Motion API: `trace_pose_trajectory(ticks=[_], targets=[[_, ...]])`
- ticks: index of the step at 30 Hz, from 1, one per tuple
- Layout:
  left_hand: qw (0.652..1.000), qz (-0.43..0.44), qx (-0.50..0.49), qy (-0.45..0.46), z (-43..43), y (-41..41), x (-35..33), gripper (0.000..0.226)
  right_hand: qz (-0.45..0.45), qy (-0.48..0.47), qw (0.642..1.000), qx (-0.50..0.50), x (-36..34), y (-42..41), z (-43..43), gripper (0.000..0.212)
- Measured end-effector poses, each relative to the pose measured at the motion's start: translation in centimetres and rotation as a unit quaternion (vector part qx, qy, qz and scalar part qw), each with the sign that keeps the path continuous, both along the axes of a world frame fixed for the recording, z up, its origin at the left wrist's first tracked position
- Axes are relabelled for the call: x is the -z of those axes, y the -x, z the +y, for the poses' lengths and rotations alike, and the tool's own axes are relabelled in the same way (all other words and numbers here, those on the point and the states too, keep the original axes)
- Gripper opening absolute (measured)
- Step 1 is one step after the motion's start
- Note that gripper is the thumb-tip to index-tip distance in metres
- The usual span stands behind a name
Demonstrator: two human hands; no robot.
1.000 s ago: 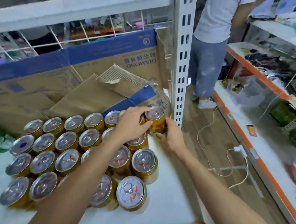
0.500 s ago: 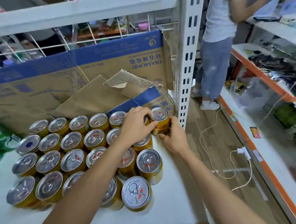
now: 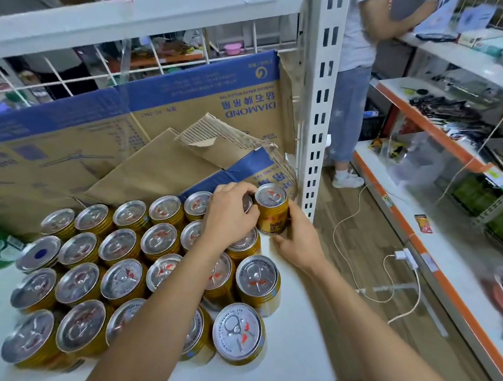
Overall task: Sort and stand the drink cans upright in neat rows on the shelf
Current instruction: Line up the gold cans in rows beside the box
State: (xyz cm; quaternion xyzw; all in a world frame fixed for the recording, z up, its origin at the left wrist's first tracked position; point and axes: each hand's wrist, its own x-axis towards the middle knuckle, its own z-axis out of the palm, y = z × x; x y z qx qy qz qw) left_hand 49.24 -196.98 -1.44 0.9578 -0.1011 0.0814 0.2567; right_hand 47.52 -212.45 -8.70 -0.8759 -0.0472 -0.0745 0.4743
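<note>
Centre frame, the right hand [image 3: 299, 242] grips low on a gold Red Bull can [image 3: 272, 211], upright at the right end of the back row; the left hand [image 3: 231, 215] curls over the neighbouring can [image 3: 247, 202]. Torn cardboard [image 3: 212, 151] crowds close behind, so a push backward may tip it, or the left forearm may knock the packed cans [image 3: 123, 279] beneath.

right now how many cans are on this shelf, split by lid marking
gold cans with no blue dot: 23
can with a blue dot on its lid: 1
total: 24, counting those partly hidden by the left hand and its arm
</note>
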Motion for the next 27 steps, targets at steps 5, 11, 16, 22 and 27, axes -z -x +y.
trace_pose_trajectory(ticks=[5,11,16,22,27], targets=[[1.000,0.004,-0.002,-0.003,0.0,-0.1,0.1,0.033,-0.014,0.001,1.000,0.009,0.5,0.0,0.0,0.067],[1.000,0.000,0.011,-0.013,0.1,-0.1,0.0,0.035,-0.015,-0.002,1.000,0.015,0.9,-0.1,0.1,0.071],[1.000,0.001,0.014,-0.012,0.2,-0.1,0.0,0.035,-0.009,-0.012,1.000,0.015,0.9,-0.2,0.1,0.070],[1.000,0.004,0.012,-0.003,0.2,0.0,-0.2,0.036,-0.013,0.001,1.000,0.018,1.3,-0.3,0.2,0.075],[0.999,0.013,-0.027,-0.018,0.0,0.2,-0.7,0.053,-0.004,-0.007,1.000,0.011,1.0,-0.1,0.0,0.079]])
